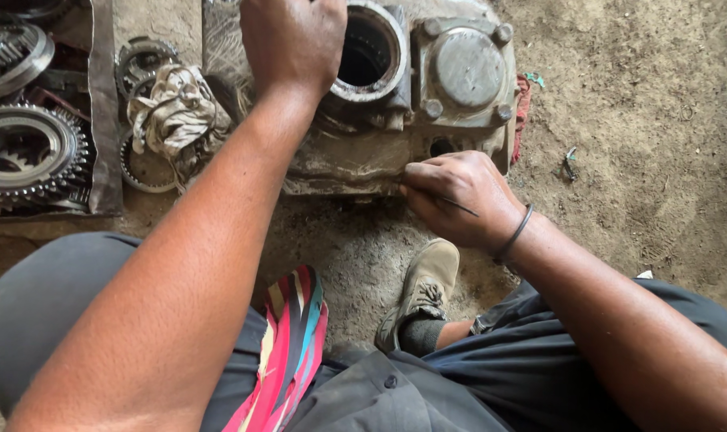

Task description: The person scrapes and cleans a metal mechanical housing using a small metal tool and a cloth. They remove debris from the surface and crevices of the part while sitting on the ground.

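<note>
**Two hands on a metal case**

The right hand [459, 200] pinches a thin tool [458, 206], its fingers [423, 178] closed, touching the case [395, 136]. The left hand [293, 40] rests on the case top, fingers hidden. Gears [27, 152] and a rag [175, 108] lie left of them.

You wore dark grey trousers [539, 368] and a grey shirt with a button [390, 382], both arms bare. A thin black band [514, 234] circled your right wrist. A scuffed olive lace-up shoe [424, 290] over a dark sock [422, 334] showed at lower centre.
</note>
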